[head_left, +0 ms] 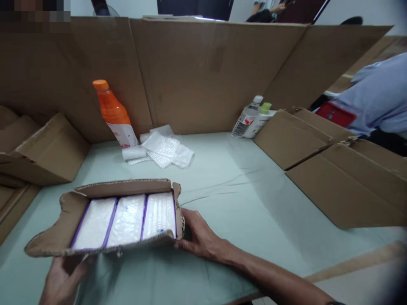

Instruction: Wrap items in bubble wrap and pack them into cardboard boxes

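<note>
Between my hands is an open cardboard box [124, 187], its flaps rough and ragged at the edges. Inside stand three white packs [127, 218] with purple edges, side by side in clear wrapping. My left hand [63, 277] grips the box from below at its near left corner; the fingertips are hidden under the cardboard. On the right end, my right hand [200, 237] holds the box with the thumb toward me and the fingers around the far side.
Cardboard panels [206, 76] wall the pale green table [222, 182]. Toward the back are an orange bottle [114, 110], bubble wrap [165, 146], a clear bottle [247, 118] and a green-capped bottle [259, 123]. Cardboard boxes [356, 182] stand right, another [54, 148] left. A person [378, 93] is beyond.
</note>
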Available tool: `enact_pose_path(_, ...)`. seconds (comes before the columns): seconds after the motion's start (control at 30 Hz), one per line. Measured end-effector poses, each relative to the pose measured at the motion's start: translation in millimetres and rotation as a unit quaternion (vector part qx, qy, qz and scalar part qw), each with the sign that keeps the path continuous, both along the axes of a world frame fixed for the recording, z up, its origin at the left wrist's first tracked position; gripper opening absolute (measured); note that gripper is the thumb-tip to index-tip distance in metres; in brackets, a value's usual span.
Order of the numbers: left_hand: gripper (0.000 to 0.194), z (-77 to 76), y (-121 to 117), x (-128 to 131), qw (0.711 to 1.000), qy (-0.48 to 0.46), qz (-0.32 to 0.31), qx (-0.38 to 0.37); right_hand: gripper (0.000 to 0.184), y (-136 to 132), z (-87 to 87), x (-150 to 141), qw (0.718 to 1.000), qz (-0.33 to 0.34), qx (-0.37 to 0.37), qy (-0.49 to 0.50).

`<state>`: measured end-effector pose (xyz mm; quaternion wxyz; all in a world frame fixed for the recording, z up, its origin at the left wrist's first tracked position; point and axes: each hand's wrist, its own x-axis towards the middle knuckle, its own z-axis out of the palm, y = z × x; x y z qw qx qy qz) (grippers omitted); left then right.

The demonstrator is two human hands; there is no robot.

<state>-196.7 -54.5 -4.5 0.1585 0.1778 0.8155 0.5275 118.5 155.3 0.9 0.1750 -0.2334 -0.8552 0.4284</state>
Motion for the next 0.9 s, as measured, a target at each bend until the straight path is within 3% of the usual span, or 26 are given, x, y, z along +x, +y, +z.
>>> enact_pose_path(0.1,0.059,-3.0,36.7,5.8,0.999,-0.053,-0.008,-0.007,0.079,19.7,1.6,-15.3,0.999,0.01,0.031,0.001)
enact_pose_path(0.23,0.068,4.1,88.6,14.5,0.995,-0.044,-0.019,0.083,0.068,61.1,6.5,-38.3,0.999,-0.006,0.038,0.019)
enact_pose_path(0.33,0.074,-0.7,112.1,18.5,0.993,-0.049,-0.033,0.105,0.058,93.7,9.0,-43.4,0.999,0.012,0.035,-0.005)
enact_pose_path(0.43,0.072,-10.7,116.9,22.6,0.994,-0.058,-0.021,0.087,0.046,128.3,10.0,-40.3,0.995,-0.003,0.094,-0.033)
enact_pose_path(0.53,0.069,-14.2,113.5,30.1,0.996,-0.044,-0.001,0.08,0.041,167.6,11.5,-48.8,0.978,-0.078,0.188,-0.054)
enact_pose_path(0.6,0.066,-11.9,112.2,36.3,0.997,-0.032,0.002,0.072,0.045,194.7,11.8,-67.6,0.959,-0.091,0.253,-0.087)
enact_pose_path(0.7,0.061,-6.7,112.6,43.4,0.998,-0.023,0.004,0.055,0.047,229.2,8.6,-106.9,0.938,-0.054,0.32,-0.126)
enact_pose_path(0.8,0.058,-3.6,113.3,45.4,0.999,-0.025,0.005,0.044,0.033,247.7,3.4,-136.6,0.941,-0.036,0.316,-0.119)
enact_pose_path(0.9,0.056,-1.8,112.8,44.2,0.999,-0.023,0.009,0.024,0.028,251.3,2.0,-138.7,0.957,-0.089,0.266,-0.076)
